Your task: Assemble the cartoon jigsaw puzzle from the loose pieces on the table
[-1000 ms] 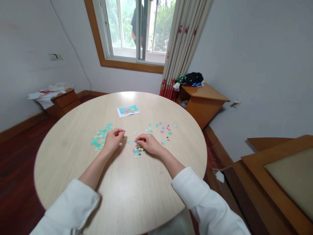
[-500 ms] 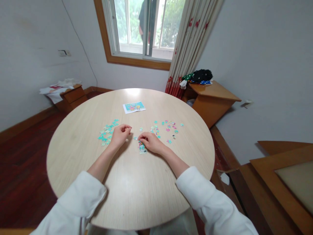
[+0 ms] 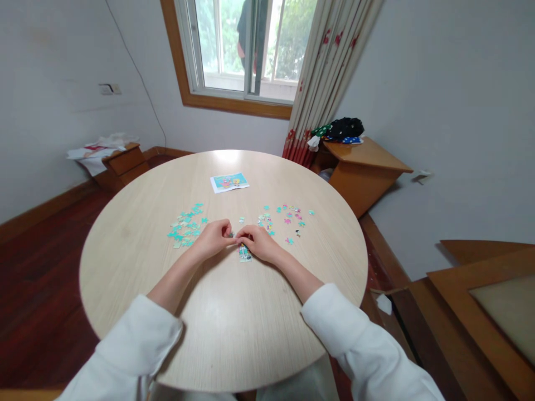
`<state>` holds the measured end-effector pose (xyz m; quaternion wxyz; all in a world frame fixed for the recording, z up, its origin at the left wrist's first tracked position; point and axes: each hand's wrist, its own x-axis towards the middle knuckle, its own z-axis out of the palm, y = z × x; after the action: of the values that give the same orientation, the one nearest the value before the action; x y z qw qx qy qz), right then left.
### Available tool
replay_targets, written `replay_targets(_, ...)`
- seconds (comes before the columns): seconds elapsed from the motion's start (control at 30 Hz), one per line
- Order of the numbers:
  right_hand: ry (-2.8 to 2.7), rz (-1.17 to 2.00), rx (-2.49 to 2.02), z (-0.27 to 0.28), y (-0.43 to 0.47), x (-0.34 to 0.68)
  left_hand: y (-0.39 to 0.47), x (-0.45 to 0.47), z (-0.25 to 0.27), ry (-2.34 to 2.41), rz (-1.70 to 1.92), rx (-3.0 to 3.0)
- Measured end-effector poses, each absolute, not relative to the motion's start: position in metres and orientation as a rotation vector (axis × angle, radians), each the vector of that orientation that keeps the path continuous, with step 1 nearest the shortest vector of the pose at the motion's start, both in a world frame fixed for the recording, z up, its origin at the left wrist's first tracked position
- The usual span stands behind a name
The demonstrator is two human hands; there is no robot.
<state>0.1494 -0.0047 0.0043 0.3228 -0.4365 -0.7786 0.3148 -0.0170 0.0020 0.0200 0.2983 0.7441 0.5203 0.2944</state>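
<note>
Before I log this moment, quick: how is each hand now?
Left hand: curled; whether it holds anything cannot be told.
Right hand: curled at the puzzle cluster; whether it grips a piece cannot be told.

Daylight is admitted through a sliding window [image 3: 221, 50] framed in brown wood, and is reflected on the far edge of the round, pale worktop [image 3: 234, 334]; a red-patterned curtain [image 3: 330, 67] is hung beside the glass; the white wall [image 3: 451, 83] is edged below with wooden skirting [image 3: 58, 203]; a brown cabinet [image 3: 363, 178] is topped with spotted cloth [image 3: 345, 129]; dark reddish floor [image 3: 33, 278] is seen at left.
</note>
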Motion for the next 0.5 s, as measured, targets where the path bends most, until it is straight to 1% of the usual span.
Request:
replay_targets(0.23,-2.019,0.816,-1.148,0.0027,-0.0044,0.149,-0.003,-0.0113,0.016,1.454,0.663,2.024)
replay_targets(0.37,-2.002,0.827,-1.139,0.0005,-0.0037,0.1484,-0.0027,-0.0118,0.0136,1.445,0.646,2.029)
replay_targets(0.5,-2.01,0.765,-1.122,-0.0002,-0.0025,0.1486,-0.0021,-0.0126,0.0128,1.435,0.648,2.021)
